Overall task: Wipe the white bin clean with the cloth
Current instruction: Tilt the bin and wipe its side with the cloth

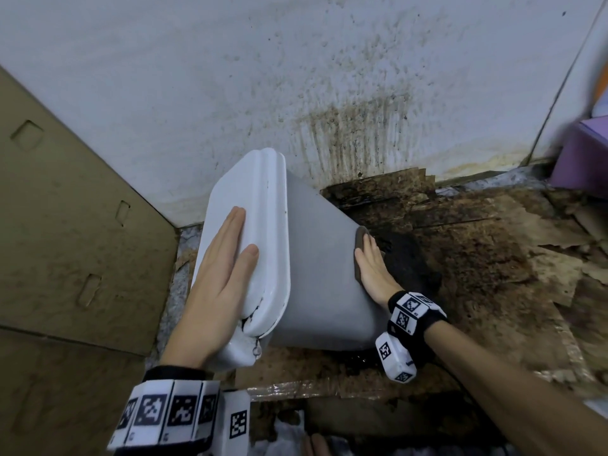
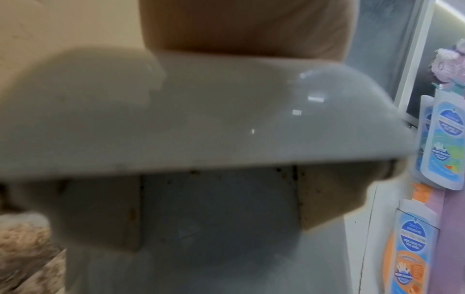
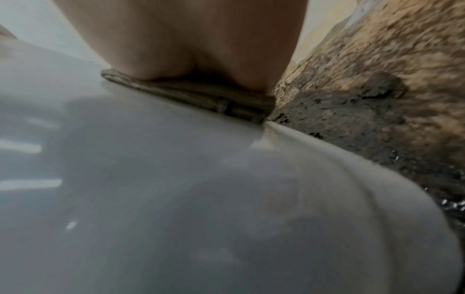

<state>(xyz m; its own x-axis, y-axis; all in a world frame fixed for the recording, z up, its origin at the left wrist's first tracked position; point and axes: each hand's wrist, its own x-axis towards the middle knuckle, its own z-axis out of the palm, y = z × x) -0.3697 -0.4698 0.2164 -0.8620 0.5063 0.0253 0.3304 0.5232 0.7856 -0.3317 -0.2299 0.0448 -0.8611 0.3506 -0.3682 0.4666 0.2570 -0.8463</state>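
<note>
Left hand (image 1: 217, 284) lies flat on the glossy white lid (image 1: 253, 232), fingers straight and pressed together, thumb splayed toward the lid's rounded edge. Beyond those fingertips the white bin (image 1: 322, 278) tilts against the stained wall (image 1: 296, 77). Right hand (image 1: 373, 268), fingers straight and close together, presses a brownish cloth (image 1: 359, 240) onto the bin's smooth side, above grimy, soaked cardboard (image 1: 477, 258).
</note>
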